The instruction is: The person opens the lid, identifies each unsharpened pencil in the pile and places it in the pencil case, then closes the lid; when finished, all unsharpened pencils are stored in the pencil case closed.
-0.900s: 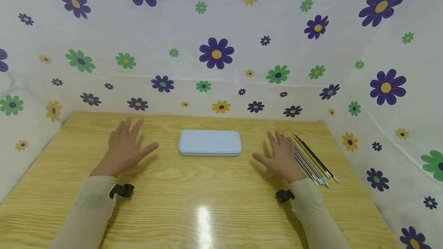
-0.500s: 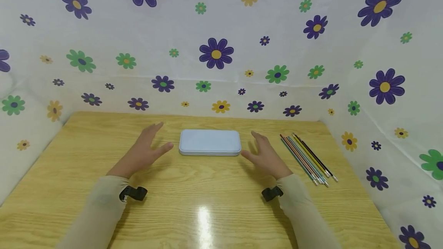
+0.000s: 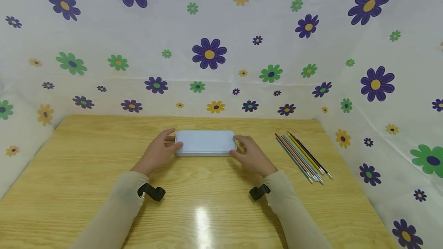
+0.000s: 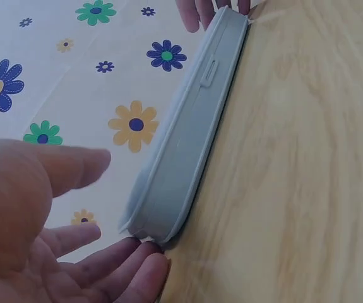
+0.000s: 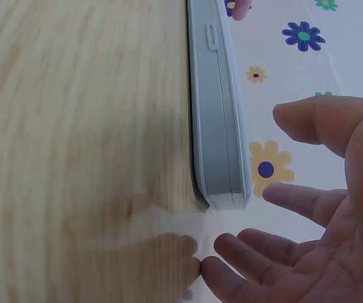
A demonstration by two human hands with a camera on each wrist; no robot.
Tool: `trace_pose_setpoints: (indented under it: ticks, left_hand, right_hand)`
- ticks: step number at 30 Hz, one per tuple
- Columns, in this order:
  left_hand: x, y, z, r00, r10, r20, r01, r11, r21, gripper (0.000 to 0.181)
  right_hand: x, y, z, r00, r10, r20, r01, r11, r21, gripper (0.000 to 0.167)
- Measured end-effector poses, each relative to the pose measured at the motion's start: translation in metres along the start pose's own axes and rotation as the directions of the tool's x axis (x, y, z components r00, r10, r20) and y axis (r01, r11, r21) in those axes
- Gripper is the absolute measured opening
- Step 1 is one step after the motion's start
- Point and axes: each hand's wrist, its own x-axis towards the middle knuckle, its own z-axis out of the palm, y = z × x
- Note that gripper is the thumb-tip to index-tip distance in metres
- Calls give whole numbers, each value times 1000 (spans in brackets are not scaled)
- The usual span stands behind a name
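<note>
A pale blue, closed pencil case [image 3: 205, 142] lies flat on the wooden table, its small latch visible on the front side in both wrist views. At its left end is my left hand [image 3: 160, 152]; in the left wrist view fingertips [image 4: 144, 270] touch the case's end while the thumb stands off it. My right hand [image 3: 253, 156] is at the right end, thumb and fingers spread. In the right wrist view its fingers [image 5: 254, 255] show a small gap from the case's end. Neither hand has curled round the case.
Several pencils [image 3: 303, 158] lie side by side on the table [image 3: 207, 195] to the right of my right hand. A white flower-patterned cloth [image 3: 166, 22] rises behind the table and along both sides. Each wrist wears a black strap mount.
Both hands have moved inward from either side to the ends of the pencil case. The view has shifted slightly; the case and pencils lie as before.
</note>
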Motion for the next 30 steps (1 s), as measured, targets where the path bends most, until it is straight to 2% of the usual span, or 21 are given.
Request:
trace_pose_setpoints:
  ticks: [6,10,14,21,26,30]
  left_hand:
    - [7,-4,10,999,-13,-46,13,1000,-2,64]
    - [9,-6,13,998,-8,-60,10,1000,28,59]
    - [7,-7,13,998,-10,-60,13,999,41,58]
    - [-3,-8,11,999,-23,-45,24,999,41,60]
    - [-14,-7,7,1000,0,0,0,995,101,62]
    - [-21,-4,5,999,26,38,-32,988,154,63]
  right_hand:
    - [-2,-4,1,1000,5,-3,-5,1000,-27,52]
    - [-3,-4,2,1000,23,10,-23,999,-45,51]
    - [-4,-5,2,1000,11,16,-10,997,-72,50]
    - [-5,-11,-2,999,-39,16,40,992,-121,33]
    - [-6,-14,-3,999,-18,36,24,986,-166,20]
    - [-8,-16,-3,999,4,52,5,984,-178,18]
